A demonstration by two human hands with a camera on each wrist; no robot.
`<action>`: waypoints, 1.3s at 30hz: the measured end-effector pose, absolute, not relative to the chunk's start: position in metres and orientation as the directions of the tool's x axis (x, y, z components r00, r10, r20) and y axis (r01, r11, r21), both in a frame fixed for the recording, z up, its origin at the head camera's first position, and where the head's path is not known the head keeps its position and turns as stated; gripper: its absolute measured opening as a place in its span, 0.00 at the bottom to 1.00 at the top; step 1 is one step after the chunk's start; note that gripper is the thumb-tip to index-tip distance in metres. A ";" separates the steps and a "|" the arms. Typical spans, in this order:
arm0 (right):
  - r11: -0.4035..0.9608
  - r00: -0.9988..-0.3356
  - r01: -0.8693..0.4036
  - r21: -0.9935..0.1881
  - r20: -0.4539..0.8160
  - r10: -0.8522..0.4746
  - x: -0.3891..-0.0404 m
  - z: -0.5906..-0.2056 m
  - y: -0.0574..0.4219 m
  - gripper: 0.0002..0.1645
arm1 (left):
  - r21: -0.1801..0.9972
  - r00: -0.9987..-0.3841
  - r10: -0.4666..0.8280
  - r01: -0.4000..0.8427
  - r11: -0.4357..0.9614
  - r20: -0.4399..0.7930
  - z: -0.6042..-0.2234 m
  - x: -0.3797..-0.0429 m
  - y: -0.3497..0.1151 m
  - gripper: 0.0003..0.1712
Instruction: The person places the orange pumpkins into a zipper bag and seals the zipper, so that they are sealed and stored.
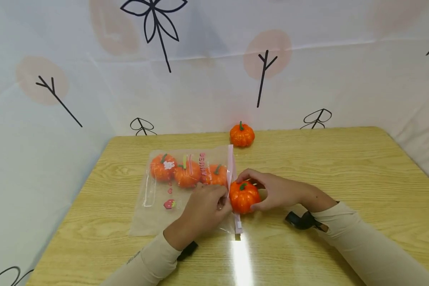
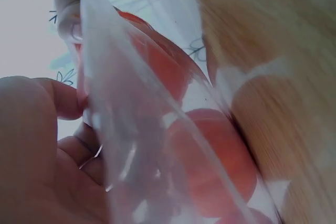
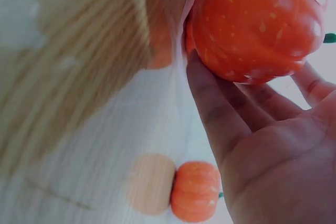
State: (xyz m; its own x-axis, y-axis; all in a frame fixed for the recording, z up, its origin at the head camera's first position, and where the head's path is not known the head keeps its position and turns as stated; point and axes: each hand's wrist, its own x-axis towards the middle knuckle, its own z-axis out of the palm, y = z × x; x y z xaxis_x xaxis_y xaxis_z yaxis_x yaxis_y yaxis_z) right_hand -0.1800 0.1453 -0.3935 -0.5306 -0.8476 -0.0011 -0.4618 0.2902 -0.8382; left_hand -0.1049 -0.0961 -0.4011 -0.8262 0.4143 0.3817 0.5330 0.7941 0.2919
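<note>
A clear zip bag (image 1: 153, 218) with a pink zip edge lies on the table, its mouth facing right. Inside it, in a row, are three orange toy pumpkins, among them one at the far left (image 1: 159, 171). My left hand (image 1: 204, 204) pinches the bag's edge near the mouth; the left wrist view shows thumb and fingers on the film (image 2: 123, 124). At the mouth, my right hand (image 1: 277, 190) grips another toy pumpkin (image 1: 244, 198) with a green stem. In the right wrist view, fingers curl round that pumpkin (image 3: 257, 24) beside the bag's edge.
One more toy pumpkin (image 1: 242, 135) stands at the back edge of the wooden table (image 1: 343, 167). Behind the table hangs a white cloth (image 1: 207, 91) with plant drawings. Dark wrist straps (image 1: 302, 220) sit under both sleeves.
</note>
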 end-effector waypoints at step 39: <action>0.420 -0.705 -0.447 -0.790 0.021 -0.709 -0.174 -0.403 0.127 0.44 | 0.294 -0.795 0.473 0.589 0.753 0.381 -0.405 -0.107 -0.099 0.12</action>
